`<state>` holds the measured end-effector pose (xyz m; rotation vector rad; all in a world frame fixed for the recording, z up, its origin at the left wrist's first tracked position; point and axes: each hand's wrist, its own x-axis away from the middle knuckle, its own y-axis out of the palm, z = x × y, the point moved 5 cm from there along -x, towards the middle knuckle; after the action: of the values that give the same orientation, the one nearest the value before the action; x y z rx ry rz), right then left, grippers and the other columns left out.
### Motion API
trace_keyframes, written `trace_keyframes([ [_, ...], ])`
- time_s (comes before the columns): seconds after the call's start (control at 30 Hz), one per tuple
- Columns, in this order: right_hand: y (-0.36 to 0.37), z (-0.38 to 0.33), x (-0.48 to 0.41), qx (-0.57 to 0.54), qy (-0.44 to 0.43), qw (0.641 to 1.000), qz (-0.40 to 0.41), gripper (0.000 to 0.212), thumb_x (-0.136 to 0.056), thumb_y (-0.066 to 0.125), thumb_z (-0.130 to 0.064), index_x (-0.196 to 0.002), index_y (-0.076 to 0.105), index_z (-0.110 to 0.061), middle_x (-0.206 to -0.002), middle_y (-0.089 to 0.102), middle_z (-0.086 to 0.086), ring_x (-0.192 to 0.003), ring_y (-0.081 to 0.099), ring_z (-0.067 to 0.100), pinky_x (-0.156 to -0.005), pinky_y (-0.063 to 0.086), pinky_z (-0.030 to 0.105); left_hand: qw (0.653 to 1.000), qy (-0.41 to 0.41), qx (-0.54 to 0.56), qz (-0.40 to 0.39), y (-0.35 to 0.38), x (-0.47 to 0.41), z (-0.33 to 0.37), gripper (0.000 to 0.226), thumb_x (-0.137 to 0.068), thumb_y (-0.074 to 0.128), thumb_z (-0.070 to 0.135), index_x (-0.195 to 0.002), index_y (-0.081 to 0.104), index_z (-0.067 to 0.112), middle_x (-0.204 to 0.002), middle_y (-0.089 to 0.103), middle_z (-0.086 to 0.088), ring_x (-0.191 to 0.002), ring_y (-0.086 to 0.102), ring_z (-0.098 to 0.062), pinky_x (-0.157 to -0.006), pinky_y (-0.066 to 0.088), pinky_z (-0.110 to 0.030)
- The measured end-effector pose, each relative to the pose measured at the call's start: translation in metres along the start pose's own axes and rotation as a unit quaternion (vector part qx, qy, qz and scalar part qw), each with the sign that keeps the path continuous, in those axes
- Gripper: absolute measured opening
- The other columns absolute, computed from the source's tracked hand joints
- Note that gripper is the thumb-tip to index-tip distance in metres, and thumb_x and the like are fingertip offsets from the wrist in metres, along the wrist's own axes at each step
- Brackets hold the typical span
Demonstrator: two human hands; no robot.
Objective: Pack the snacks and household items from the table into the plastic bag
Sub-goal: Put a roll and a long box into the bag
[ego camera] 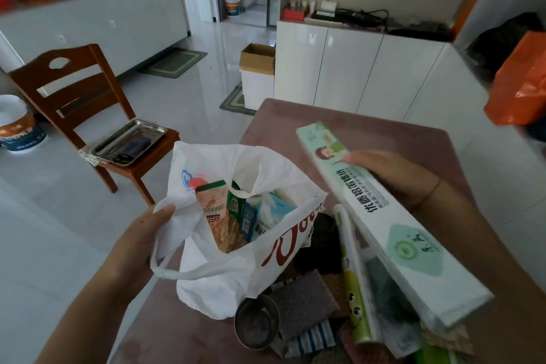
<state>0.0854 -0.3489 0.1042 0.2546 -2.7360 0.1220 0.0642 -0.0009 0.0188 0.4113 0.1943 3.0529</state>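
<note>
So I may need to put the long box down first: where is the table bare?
Bare: the far end of the table, beyond the right hand holding the long box. Crowded: the near side, with the plastic bag, metal cup, cloths and green roll.

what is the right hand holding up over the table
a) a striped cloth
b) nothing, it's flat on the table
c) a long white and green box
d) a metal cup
c: the right hand grips a long white and green box in the air beside the plastic bag, while the metal cup lies on the table.
</note>
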Motion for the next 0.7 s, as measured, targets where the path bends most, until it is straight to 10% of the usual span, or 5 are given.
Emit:
trace_keyframes([
  [0.17,0.108,0.018,-0.026,0.044,0.115,0.964,-0.234,0.025,-0.095,0.048,-0.025,-0.086,0.058,-0.004,-0.06,0.066,0.003,-0.047,0.063,0.01,-0.044,0.051,0.02,1.0,-0.006,-0.001,0.012,0.007,0.001,0.005,0.034,-0.083,0.052,0.038,-0.114,0.06,0.025,-0.103,0.073,-0.003,-0.099,0.066,-0.03,-0.068,0.057,-0.033],
  [0.47,0.103,0.042,-0.126,0.082,0.095,0.976,0.181,0.069,-0.072,0.07,-0.04,-0.131,0.048,-0.013,-0.115,0.062,0.015,-0.096,0.063,0.033,-0.07,0.061,0.043,1.0,0.019,-0.009,-0.02,0.015,0.013,0.015,0.049,-0.069,0.062,0.051,-0.111,0.062,0.027,-0.098,0.075,0.004,-0.096,0.068,-0.027,-0.073,0.055,-0.034],
  [0.7,0.093,0.059,-0.134,0.212,0.098,0.921,0.311,0.071,-0.086,0.06,-0.035,-0.142,0.023,-0.011,-0.122,0.061,0.013,-0.106,0.061,0.033,-0.075,0.045,0.036,0.997,0.024,-0.024,-0.066,0.021,0.025,0.02,0.038,-0.081,0.052,0.041,-0.112,0.066,0.025,-0.107,0.074,-0.001,-0.095,0.07,-0.024,-0.075,0.059,-0.032],
])
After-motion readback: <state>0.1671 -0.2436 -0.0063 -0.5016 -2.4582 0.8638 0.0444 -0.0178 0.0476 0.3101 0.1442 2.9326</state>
